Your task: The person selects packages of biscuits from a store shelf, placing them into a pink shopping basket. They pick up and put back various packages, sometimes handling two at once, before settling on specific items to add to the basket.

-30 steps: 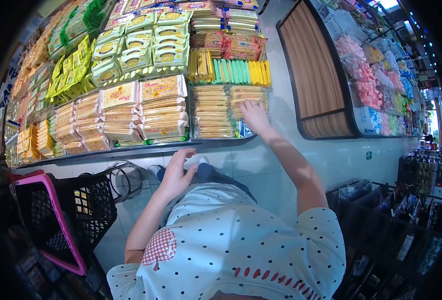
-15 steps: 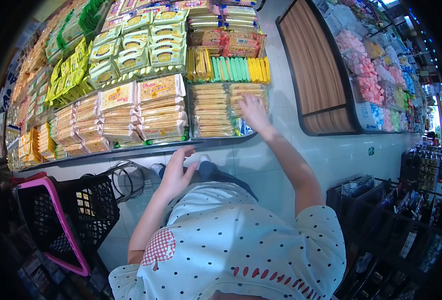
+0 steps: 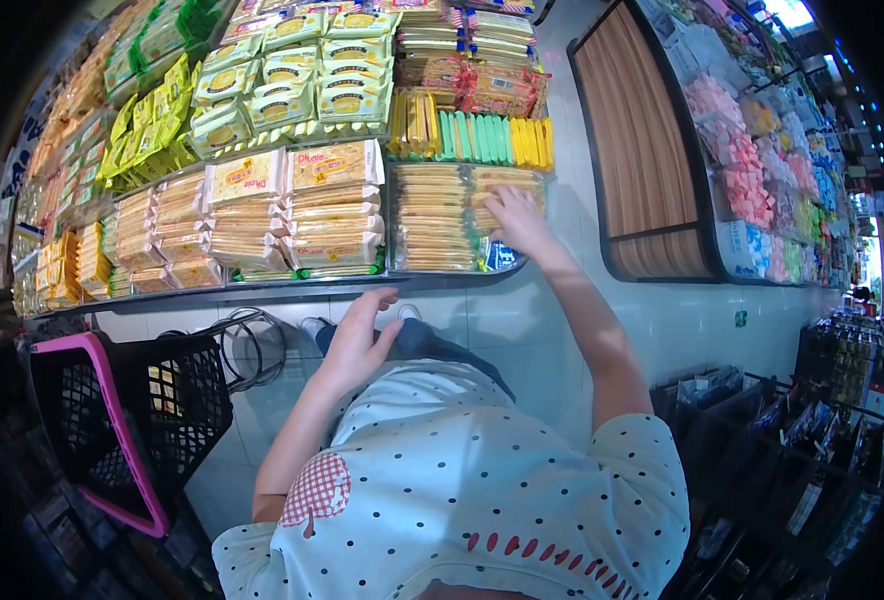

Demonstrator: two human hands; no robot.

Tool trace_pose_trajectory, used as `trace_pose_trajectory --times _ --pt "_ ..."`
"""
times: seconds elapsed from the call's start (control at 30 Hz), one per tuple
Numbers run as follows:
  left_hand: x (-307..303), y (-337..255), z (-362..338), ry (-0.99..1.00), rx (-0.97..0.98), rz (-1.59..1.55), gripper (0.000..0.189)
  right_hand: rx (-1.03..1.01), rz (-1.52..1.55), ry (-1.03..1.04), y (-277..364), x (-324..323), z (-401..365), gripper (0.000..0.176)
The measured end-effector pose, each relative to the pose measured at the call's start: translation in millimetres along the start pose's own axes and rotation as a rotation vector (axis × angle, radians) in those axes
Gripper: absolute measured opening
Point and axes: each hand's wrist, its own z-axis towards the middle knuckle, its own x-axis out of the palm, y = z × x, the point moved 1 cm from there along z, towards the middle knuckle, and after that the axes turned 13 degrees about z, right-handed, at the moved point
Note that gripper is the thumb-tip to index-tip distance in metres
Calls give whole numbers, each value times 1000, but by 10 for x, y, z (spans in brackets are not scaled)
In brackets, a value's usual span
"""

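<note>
My right hand (image 3: pixel 520 221) lies on the front right stack of wrapped flat crackers (image 3: pixel 507 181), fingers stretched over the packs' near side. Beside it stands a matching stack of crackers (image 3: pixel 430 215), and a blue-and-white packet (image 3: pixel 501 255) shows just below the hand. In front of my body, my left hand (image 3: pixel 360 345) hangs in the air with thumb and fingers apart, holding nothing. Above that hand, at the display's front edge, are large cracker packs (image 3: pixel 334 165) in clear wrapping. Green and yellow slim packets (image 3: pixel 474 137) stand behind the right stacks.
A black shopping basket (image 3: pixel 187 400) with a pink handle (image 3: pixel 112 410) is on the left, near a coiled black cable (image 3: pixel 252 342). A wood-panelled stand (image 3: pixel 647 140) with pink and blue packets rises at right. Black racks of dark packages (image 3: pixel 772 430) stand lower right.
The view has shifted a little, so the display sits slightly farther right. My right hand stays on the same cracker stack, and my left hand hovers much as before.
</note>
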Motion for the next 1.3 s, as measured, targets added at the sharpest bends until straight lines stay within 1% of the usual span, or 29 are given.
trace_pose_trajectory --times 0.23,0.3,0.33,0.4,0.43,0.5,0.53,0.57,0.6,0.67,0.7,0.73,0.8,0.83,0.87,0.93,0.97,1.0,1.03,1.07,1.13,1.2,1.23,1.27,1.3 --pt "-63 89 -91 -43 -19 -16 36 -6 75 -127 75 -50 -82 57" --pt "-154 104 -145 -51 -37 1 35 19 87 -187 127 -113 -103 55" --pt "-203 118 -183 -50 -48 19 35 5 88 -178 124 -126 -113 55" --pt "-296 207 -294 -78 -74 7 33 78 136 -333 98 -168 -118 50" --pt "-348 257 -363 -94 -88 -1 32 59 140 -322 146 -204 -118 50" --pt "-464 348 -526 -135 -137 -1 31 168 227 -439 255 -283 -152 40" --pt "-532 387 -607 -164 -169 1 30 144 234 -427 302 -269 -158 40" --pt "-608 405 -693 -214 -156 24 30 173 249 -508 346 -256 -175 35" --pt "-687 417 -776 -240 -185 25 30 197 272 -585 394 -235 -171 29" --pt "-874 431 -1000 -268 -223 19 29 136 267 -651 548 -245 -90 25" --pt "-959 420 -1111 -293 -253 -19 28 96 260 -670 732 -310 -6 25" --pt "-1052 434 -1228 -337 -228 13 29 47 262 -689 953 -403 108 24" --pt "-1384 378 -1503 -269 -283 -146 27 -72 198 -692 1278 -519 342 24" --pt "-1553 387 -1683 -258 -272 -220 25 -126 211 -712 1527 -587 470 23" --pt "-1819 341 -1878 -311 -254 -234 23 -176 224 -733 1781 -658 599 22" --pt "-2371 341 -2322 -681 -228 57 22 -326 371 -787 2310 -707 839 20" --pt "-2607 382 -2528 -899 -283 -51 21 -366 405 -757 2588 -653 992 20" --pt "-2828 464 -2728 -1115 -325 -164 20 -453 570 -708 2869 -584 1099 20" --pt "-3088 609 -2950 -1136 -393 -84 19 -531 729 -654 3146 -521 1179 20" --pt "-3340 795 -3151 -1151 -456 -8 20 -666 667 -568 3461 -453 1275 19" --pt "-3752 1183 -3380 -1094 -567 -1 19 -870 606 -375 3987 -241 1467 20" --pt "-4027 1818 -3602 -1007 -691 -20 20 -929 558 -258 4464 2 1627 22" --pt "-4106 2211 -3685 -910 -785 146 21 -941 559 -247 4714 114 1698 22" --pt "-4129 2608 -3747 -803 -874 306 21 -936 626 -181 4969 233 1767 24" --pt "-4104 2938 -3758 -616 -1013 600 24 -928 690 -112 5212 343 1828 26"
